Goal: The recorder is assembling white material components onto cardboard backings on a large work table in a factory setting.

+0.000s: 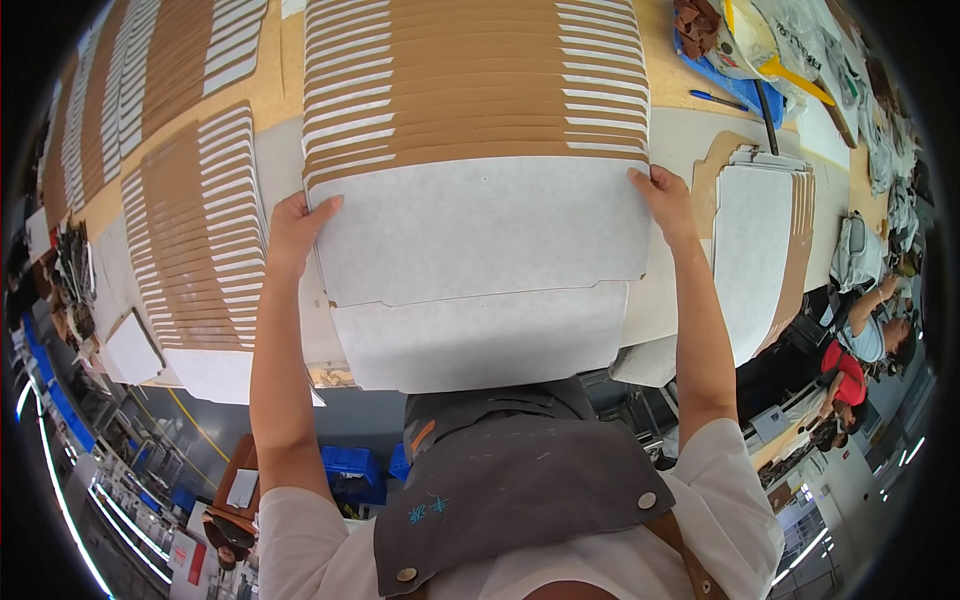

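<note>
A long fanned row of flat panels (480, 90), brown in the middle with white strips at both sides, runs away from me across the table. The nearest panel (480, 230) shows a full pale, white-grey face. My left hand (300, 228) grips its left edge, thumb on top and the fingers mostly hidden at the side. At its right edge my right hand (666, 203) is closed the same way, thumb on the face. Beneath it, another white panel (480, 335) sticks out toward me and reaches over the table's front edge.
More fanned panels (195, 220) lie to the left. A smaller pile of white and brown panels (755, 230) is on the right. Farther right are a blue pen (718, 100), a blue tray (715, 75) and a yellow-handled tool (797, 80). Blue bins (352, 472) stand below the table; other people work at right.
</note>
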`<state>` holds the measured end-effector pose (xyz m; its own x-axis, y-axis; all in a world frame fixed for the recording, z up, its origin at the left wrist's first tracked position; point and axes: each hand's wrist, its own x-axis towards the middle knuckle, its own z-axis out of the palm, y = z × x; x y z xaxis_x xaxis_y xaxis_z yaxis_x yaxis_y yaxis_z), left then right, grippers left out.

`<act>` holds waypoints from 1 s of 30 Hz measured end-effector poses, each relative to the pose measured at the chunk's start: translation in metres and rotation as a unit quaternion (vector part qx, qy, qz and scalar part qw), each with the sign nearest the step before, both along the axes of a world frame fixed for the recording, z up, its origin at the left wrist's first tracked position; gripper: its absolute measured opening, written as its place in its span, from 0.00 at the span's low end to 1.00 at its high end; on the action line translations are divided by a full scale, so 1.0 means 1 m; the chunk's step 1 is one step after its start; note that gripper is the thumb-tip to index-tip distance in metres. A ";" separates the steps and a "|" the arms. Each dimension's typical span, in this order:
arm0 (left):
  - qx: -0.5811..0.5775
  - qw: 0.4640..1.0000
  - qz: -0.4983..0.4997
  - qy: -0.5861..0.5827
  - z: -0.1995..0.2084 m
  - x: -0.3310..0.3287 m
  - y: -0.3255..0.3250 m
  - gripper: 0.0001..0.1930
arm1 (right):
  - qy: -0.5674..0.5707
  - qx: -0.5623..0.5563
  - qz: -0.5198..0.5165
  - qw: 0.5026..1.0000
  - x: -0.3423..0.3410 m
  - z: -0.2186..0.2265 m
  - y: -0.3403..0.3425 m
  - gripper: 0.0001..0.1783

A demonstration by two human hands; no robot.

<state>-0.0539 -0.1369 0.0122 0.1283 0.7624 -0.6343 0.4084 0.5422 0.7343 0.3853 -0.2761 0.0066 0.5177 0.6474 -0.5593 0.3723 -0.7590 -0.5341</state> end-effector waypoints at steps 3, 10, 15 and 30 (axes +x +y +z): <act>0.010 1.000 -0.008 0.009 -0.004 -0.002 0.001 0.12 | 0.005 0.019 -0.007 1.000 -0.001 0.000 -0.002 0.15; 0.000 0.999 -0.018 0.028 0.000 -0.001 0.002 0.13 | 0.010 0.084 -0.022 0.996 -0.003 -0.013 -0.006 0.19; -0.013 1.000 -0.018 0.018 0.000 -0.005 0.003 0.13 | 0.007 0.066 -0.012 0.998 -0.005 -0.009 -0.004 0.20; 0.511 0.816 -0.194 0.187 0.007 0.061 0.010 0.16 | -0.241 0.267 0.221 0.906 -0.053 0.015 0.034 0.19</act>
<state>0.0068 -0.1272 0.0191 0.4290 0.8657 0.2580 0.7035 -0.4993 0.5057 0.3325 -0.2419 0.0217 0.2420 0.9631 0.1175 0.8650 -0.1593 -0.4758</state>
